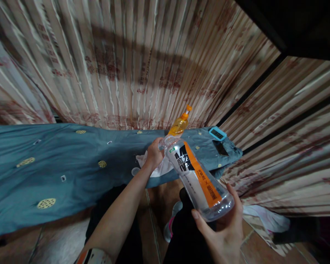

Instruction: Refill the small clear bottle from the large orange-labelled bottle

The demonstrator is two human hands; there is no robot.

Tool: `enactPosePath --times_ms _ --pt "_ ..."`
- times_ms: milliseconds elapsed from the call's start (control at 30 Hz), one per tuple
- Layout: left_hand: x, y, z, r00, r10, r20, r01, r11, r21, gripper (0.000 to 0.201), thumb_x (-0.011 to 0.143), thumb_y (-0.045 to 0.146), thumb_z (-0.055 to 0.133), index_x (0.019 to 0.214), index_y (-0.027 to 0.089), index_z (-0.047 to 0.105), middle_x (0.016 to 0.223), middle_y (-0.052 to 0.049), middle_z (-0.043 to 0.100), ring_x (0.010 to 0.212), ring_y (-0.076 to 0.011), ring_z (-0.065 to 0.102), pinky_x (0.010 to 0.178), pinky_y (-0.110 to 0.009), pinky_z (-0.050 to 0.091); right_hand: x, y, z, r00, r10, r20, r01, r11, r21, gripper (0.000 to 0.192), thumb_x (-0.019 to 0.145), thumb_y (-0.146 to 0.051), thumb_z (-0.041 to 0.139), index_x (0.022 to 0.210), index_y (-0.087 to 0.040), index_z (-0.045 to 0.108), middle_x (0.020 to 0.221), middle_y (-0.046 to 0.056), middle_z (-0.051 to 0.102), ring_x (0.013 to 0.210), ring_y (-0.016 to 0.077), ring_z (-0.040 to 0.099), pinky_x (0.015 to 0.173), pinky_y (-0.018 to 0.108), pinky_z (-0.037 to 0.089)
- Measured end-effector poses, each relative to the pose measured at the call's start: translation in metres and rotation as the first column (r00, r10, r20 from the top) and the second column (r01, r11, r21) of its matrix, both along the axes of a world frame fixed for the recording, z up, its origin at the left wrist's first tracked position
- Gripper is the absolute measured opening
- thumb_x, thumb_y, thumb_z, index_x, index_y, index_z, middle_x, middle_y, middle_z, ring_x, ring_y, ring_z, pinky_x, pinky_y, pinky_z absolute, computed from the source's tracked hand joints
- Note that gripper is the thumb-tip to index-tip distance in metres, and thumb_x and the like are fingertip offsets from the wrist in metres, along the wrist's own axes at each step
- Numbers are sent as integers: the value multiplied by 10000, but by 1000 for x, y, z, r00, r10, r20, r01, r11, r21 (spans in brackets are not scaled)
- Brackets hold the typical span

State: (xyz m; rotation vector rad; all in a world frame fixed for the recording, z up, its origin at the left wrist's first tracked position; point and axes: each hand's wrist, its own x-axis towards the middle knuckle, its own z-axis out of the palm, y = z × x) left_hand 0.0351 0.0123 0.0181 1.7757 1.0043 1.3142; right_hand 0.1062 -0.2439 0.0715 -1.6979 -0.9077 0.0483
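Observation:
A large clear plastic bottle [191, 179] with an orange, white and black label lies tilted across my view, its mouth toward the upper left. My left hand [154, 153] is closed round the bottle's neck. With thumb and fingers on either side, my right hand [222, 231] grips the base. Beneath my left hand a white cloth [161, 169] is spread on the bench. Beside the cloth is a small round translucent cap [135, 171]. Just behind the bottle's neck stands a pump bottle [178, 125] of yellow-orange liquid with an orange pump top.
A blue patterned cloth covers the long bench [79, 157]. On its right end are a light-blue digital timer [217, 133] and a dark phone-like slab [220, 147]. Pleated curtains [121, 66] hang behind. Pale fabric [266, 218] lies on the tiled floor at right.

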Motion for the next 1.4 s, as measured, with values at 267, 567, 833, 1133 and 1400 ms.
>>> enactPosePath --times_ms 267,567,833,1133,1400 --pt "0 0 1 1000 -17 -2 17 1000 -24 251 745 199 624 994 168 627 979 -68 712 909 -228 662 831 -325 501 0 0 0 1000 -6 6 6 1000 -3 1042 546 -426 834 1431 -190 338 1304 164 533 1078 294 609 845 406 537" --pt "-1 -2 3 1000 -17 -12 16 1000 -19 260 754 233 638 1006 175 621 998 -69 709 931 -234 657 848 -332 499 2 -2 -5 1000 14 -12 -14 1000 1 1048 554 -401 837 1444 -213 317 1336 163 507 1116 303 594 875 426 533" --pt "-1 1 -1 1000 -13 -17 13 1000 0 239 778 263 612 1004 185 626 981 -56 714 912 -221 660 832 -321 502 -7 -1 2 998 2 -61 -2 1000 -5 1083 585 -428 820 1481 -223 247 1438 158 408 1217 308 530 961 450 494" --pt "0 1 -1 999 -29 34 29 1000 0 241 764 256 633 993 181 626 967 -52 717 893 -210 663 814 -321 507 -7 0 4 1000 -7 4 7 1000 -2 1045 587 -430 820 1464 -229 291 1421 147 415 1198 300 527 839 377 544" --pt "2 0 -1 999 -19 30 19 1000 -18 254 758 231 646 1008 189 629 969 -44 719 899 -214 666 826 -318 511 0 -3 -1 996 13 91 -12 1000 -12 1041 592 -401 828 1468 -244 289 1413 146 426 1162 287 552 856 389 545"
